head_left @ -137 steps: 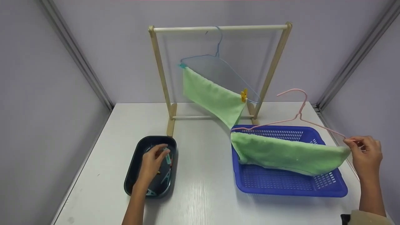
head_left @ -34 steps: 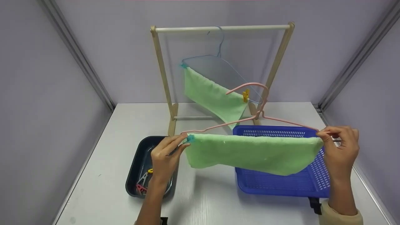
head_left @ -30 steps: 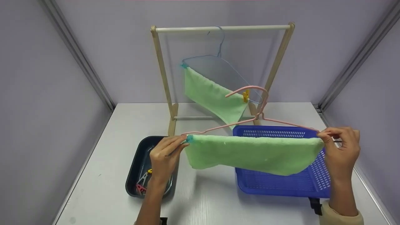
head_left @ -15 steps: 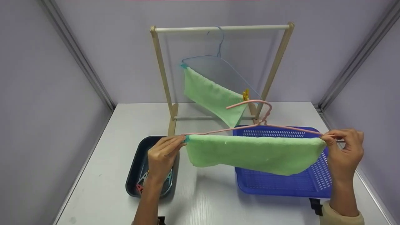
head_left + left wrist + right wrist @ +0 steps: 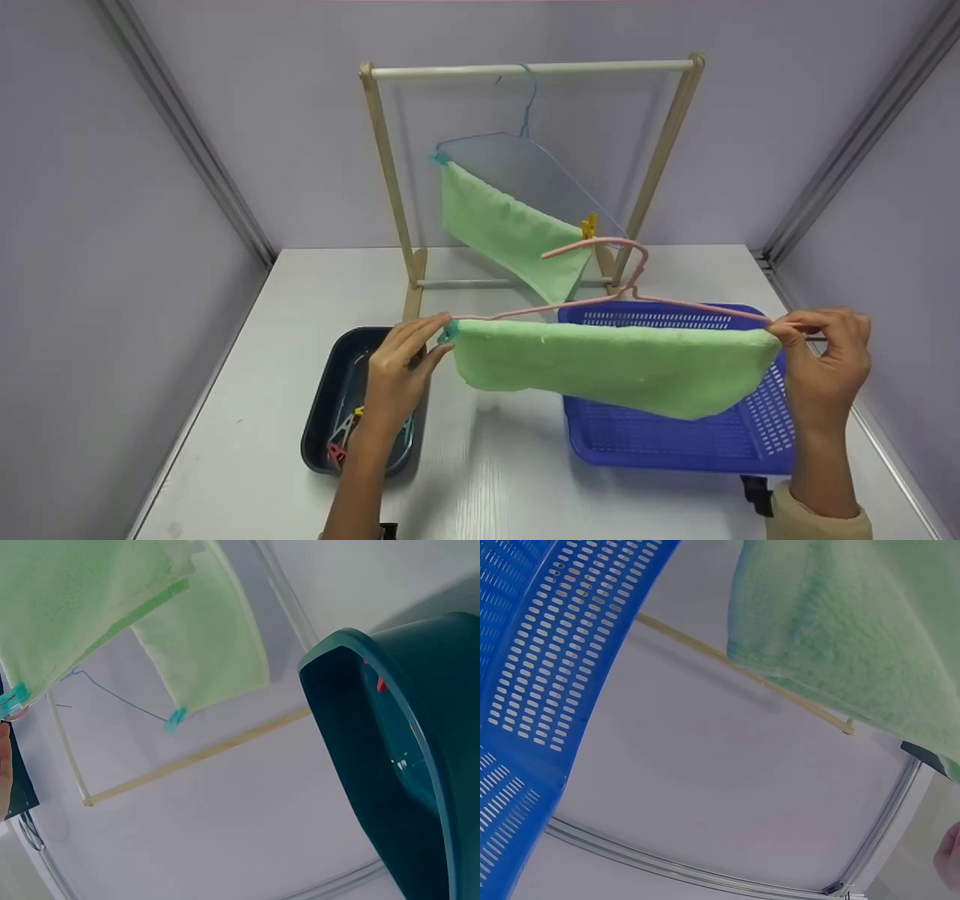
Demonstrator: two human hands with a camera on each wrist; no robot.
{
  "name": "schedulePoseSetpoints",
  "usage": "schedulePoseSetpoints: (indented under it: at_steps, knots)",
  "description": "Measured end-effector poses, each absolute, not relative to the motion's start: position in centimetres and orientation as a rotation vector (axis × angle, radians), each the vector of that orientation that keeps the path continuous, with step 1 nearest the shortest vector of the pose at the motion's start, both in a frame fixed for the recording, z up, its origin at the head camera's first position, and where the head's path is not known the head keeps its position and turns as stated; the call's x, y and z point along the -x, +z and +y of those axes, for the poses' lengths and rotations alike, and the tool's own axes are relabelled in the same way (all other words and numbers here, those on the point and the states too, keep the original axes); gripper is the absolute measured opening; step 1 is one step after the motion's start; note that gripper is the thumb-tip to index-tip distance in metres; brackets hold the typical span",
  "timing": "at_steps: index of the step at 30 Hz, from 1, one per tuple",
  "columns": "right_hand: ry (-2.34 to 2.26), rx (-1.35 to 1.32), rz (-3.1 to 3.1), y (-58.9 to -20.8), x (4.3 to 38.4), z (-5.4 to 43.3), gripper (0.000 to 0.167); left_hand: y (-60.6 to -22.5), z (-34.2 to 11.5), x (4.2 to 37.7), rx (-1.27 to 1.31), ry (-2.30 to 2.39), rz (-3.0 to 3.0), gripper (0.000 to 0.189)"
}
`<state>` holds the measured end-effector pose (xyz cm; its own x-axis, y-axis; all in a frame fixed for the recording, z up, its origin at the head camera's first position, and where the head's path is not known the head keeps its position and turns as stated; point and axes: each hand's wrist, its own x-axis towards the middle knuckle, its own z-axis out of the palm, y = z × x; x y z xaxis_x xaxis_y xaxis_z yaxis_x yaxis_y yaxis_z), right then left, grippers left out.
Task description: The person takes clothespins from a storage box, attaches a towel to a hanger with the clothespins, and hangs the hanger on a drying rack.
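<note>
- Head view: the left hand [image 5: 394,371] is pinching a teal clothespin [image 5: 448,331] between its fingers at the left end of a pink hanger [image 5: 627,290].
- The right hand [image 5: 829,360] is gripping the hanger's right corner, its fingers closing on the pink wire.
- A green towel [image 5: 615,367] is hanging lengthwise from that hanger, raised above the desk [image 5: 480,495] and covering part of a blue perforated basket [image 5: 675,461].
- Behind, a wooden rack [image 5: 382,150] is carrying a blue hanger [image 5: 526,120] on its white bar [image 5: 600,67]; a second green towel [image 5: 502,221] is hanging slanted there, with a turquoise clip [image 5: 441,158] and a yellow clip [image 5: 589,225] holding its corners.
- The pink hook is crossing in front of this second towel.
- On the left, a dark teal tub [image 5: 319,405] is holding loose clothespins, among them a red one [image 5: 335,454]; the left forearm [image 5: 360,480] is partly hiding them.
- Left wrist view: the tub's wall is filling the right side.
</note>
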<state>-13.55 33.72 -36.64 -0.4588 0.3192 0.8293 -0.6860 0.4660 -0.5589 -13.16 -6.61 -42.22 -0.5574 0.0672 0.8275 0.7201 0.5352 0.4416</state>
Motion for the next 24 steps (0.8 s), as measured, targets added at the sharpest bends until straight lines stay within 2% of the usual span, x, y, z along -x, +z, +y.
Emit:
schedulePoseSetpoints:
  at_steps: [13, 24]
  knots:
    - [1.150, -0.258, -1.800, -38.3, 14.4, 35.6, 0.030, -42.5, -6.9, 12.8, 0.652, -1.169, -2.018, 0.048]
    - [1.102, -0.239, -1.836, -38.7, 14.2, 35.8, 0.034, -43.0, -7.5, 12.4, 0.591, -1.213, -2.111, 0.046]
